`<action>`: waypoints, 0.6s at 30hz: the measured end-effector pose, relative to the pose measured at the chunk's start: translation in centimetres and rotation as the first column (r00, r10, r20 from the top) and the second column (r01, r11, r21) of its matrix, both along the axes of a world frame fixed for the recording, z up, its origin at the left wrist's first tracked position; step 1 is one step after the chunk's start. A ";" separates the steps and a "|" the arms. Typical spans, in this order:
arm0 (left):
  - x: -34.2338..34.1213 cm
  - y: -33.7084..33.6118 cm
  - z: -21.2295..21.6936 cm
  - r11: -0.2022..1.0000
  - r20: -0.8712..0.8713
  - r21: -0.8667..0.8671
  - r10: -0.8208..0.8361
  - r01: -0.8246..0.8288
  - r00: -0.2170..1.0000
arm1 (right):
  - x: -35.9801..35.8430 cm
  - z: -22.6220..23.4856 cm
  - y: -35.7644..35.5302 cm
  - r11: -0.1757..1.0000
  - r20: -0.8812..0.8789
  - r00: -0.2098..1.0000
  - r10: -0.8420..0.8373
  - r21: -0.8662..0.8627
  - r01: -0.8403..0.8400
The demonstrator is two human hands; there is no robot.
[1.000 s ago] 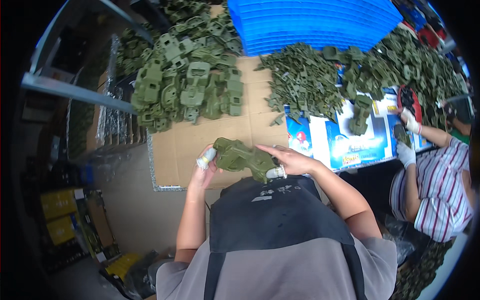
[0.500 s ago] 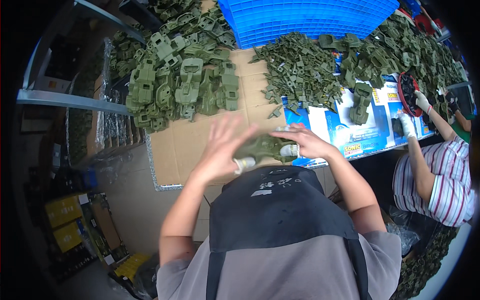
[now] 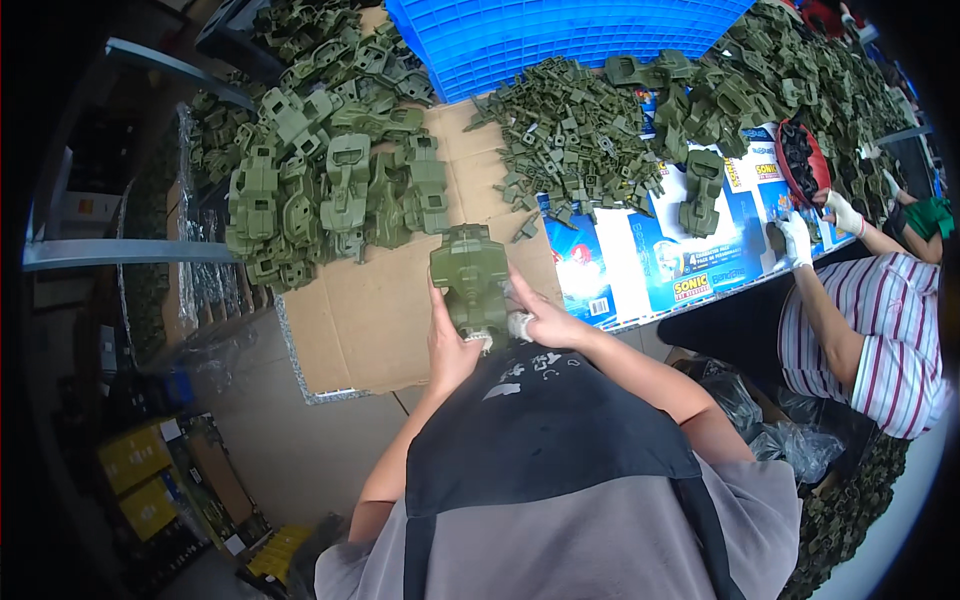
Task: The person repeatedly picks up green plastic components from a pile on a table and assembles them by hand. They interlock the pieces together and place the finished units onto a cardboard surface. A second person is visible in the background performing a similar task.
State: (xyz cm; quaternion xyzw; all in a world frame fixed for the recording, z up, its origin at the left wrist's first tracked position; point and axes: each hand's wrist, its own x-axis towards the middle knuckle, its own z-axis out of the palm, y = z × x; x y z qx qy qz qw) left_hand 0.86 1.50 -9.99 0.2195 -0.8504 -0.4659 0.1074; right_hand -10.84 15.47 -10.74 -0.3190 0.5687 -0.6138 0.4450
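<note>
Between my two hands, near the table's front edge, is a green plastic toy vehicle body (image 3: 470, 275), its long side pointing away from me. My left hand (image 3: 449, 335) grips its left side, and white wrapping shows on the thumb. On the opposite side my right hand (image 3: 541, 318) holds it, with white wrapping there too. Beyond lies a heap of similar green vehicle bodies (image 3: 346, 185) at the left. Small green plastic parts (image 3: 575, 140) are piled to the right of them.
Brown cardboard (image 3: 350, 330) covers the table before me. A large blue crate (image 3: 570, 45) stands at the back. To the right, a co-worker in a striped shirt (image 3: 850, 320) wears white gloves beside a red basket (image 3: 803, 163) of dark parts. A metal frame bar (image 3: 130, 253) is at left.
The vehicle body has been turned from lying crosswise and low to pointing away from me. My hands have moved from above it to its two sides. The view has shifted slightly.
</note>
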 end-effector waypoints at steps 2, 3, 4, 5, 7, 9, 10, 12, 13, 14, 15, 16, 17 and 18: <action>0.0 0.9 -0.2 0.997 -0.009 -0.014 0.073 -0.073 0.997 | 0.3 0.7 -0.3 0.999 -0.052 0.998 0.017 0.036 -0.015; -0.2 1.4 -0.1 0.994 0.001 0.009 0.107 -0.107 0.994 | 0.3 0.9 -0.4 0.998 -0.079 0.997 0.023 0.055 -0.018; -0.3 1.6 0.0 0.989 0.011 0.032 0.141 -0.141 0.990 | 0.2 0.7 -0.6 0.998 -0.136 0.990 0.036 0.054 -0.029; 0.1 0.9 -0.6 0.985 0.021 0.126 0.117 -0.119 0.993 | 0.0 0.2 -0.8 0.998 -0.192 0.980 0.049 0.053 -0.040; 1.1 -1.0 -1.6 0.947 0.036 0.314 0.066 -0.074 0.997 | -0.3 -0.3 -0.9 0.995 -0.247 0.964 0.096 0.053 -0.085; 1.7 -1.4 -1.6 0.939 0.064 0.341 0.025 -0.045 0.998 | -0.5 -0.4 -1.2 0.987 -0.252 0.954 0.163 0.050 -0.156; 2.0 -1.8 -2.1 0.936 0.041 0.350 0.001 -0.016 0.999 | -0.2 -0.6 -1.3 0.988 -0.230 0.962 0.149 0.066 -0.137; 3.0 -3.3 -2.4 0.818 0.054 0.573 0.019 -0.047 0.998 | 0.5 -0.9 -1.4 0.990 -0.193 0.974 0.120 0.094 -0.104; 4.0 -4.8 -2.3 0.650 0.097 0.753 0.043 -0.102 0.994 | -0.1 -0.8 -1.3 0.984 -0.096 0.985 0.140 0.126 -0.128; 5.1 -6.5 -2.2 0.440 0.145 0.885 0.056 -0.155 0.988 | -1.3 -0.6 -0.8 0.976 0.001 0.988 0.156 0.155 -0.154; 6.6 -9.3 -2.3 0.241 0.021 0.970 0.067 -0.037 0.998 | -2.7 -0.5 -0.3 0.966 0.097 0.980 0.171 0.179 -0.187; 8.7 -11.9 -3.0 0.252 0.066 0.963 0.115 -0.094 0.991 | -3.7 -3.0 0.1 0.973 -0.122 0.990 0.071 0.226 -0.042; 9.4 -13.2 -2.5 0.283 0.031 0.957 0.100 -0.058 0.995 | -4.1 -2.9 -0.2 0.903 -0.300 0.927 0.228 0.420 -0.086; 10.0 -13.1 -2.0 0.216 -0.045 0.976 0.103 0.022 0.994 | -4.2 -2.6 -0.6 0.797 -0.424 0.808 0.410 0.598 -0.091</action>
